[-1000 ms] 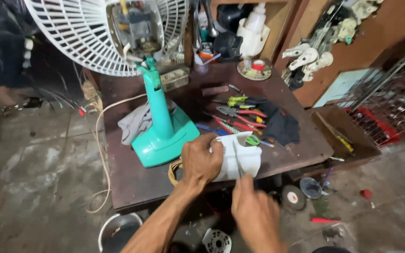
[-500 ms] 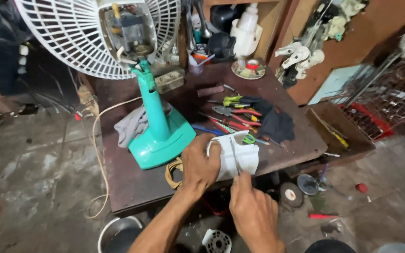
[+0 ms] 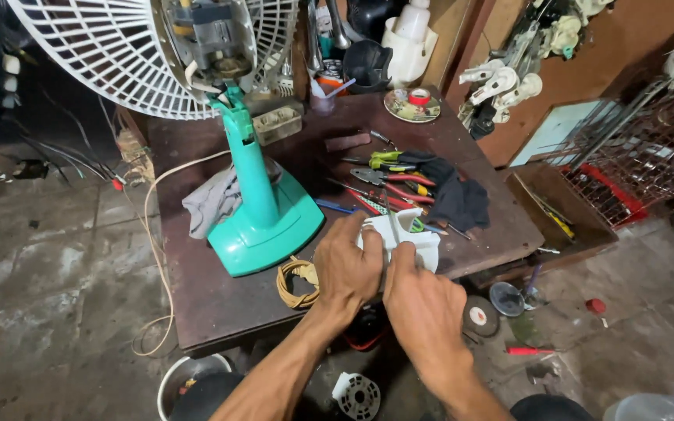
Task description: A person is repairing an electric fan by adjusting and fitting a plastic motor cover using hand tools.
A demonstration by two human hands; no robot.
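Note:
My left hand [image 3: 346,267] and my right hand [image 3: 423,308] both grip a white plastic cover [image 3: 405,235] at the front edge of a dark wooden table [image 3: 220,300]. The cover is held just above the table, partly hidden by my fingers. To the left stands a teal desk fan [image 3: 263,210] with a white grille [image 3: 103,54] and an exposed motor. A coil of yellow cord [image 3: 294,281] lies beside my left wrist. Pliers and screwdrivers with red and green handles [image 3: 388,181] lie just behind the cover, next to a black cloth [image 3: 458,199].
A grey rag [image 3: 211,201] lies behind the fan base, and a cream cable [image 3: 154,234] trails off the table's left side. Bottles and cups crowd the back. A wire cage [image 3: 641,156] and box stand at right. A bucket [image 3: 196,382] and small parts sit on the floor.
My right hand has come up from below the table edge and closed on the white cover beside my left hand. The view has shifted slightly closer.

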